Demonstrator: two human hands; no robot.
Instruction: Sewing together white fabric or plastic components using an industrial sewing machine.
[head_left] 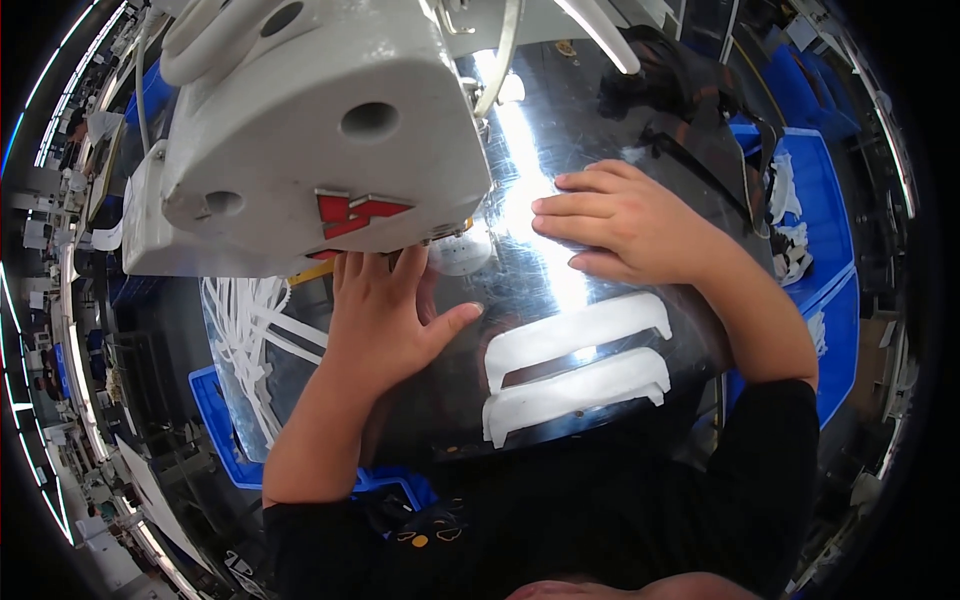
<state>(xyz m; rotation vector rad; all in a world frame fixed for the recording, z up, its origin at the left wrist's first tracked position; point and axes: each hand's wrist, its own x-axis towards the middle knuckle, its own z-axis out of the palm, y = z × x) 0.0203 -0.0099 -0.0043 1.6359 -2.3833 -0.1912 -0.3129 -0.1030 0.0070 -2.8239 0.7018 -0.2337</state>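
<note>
My left hand (385,315) reaches under the head of a large pale grey machine (290,150), apparently a sewing machine. Its fingers are stretched out, with the tips hidden behind the casing, and its thumb points right, away from them. I see nothing in its grasp. My right hand (625,225) rests over the shiny metal tabletop (520,260), right of the machine, fingers extended and slightly apart, holding nothing. Below it lie two curved white pieces (580,335) that look like cut fabric, one nearer me than the other. A bundle of narrow white strips (245,335) spreads left of my left forearm.
Blue bins (835,200) with white and dark scraps stand beyond the table's right side. Another blue bin (208,400) is under the left edge. A dark object (660,80) sits at the far right of the tabletop. A pale lever (600,35) hangs beside the machine head.
</note>
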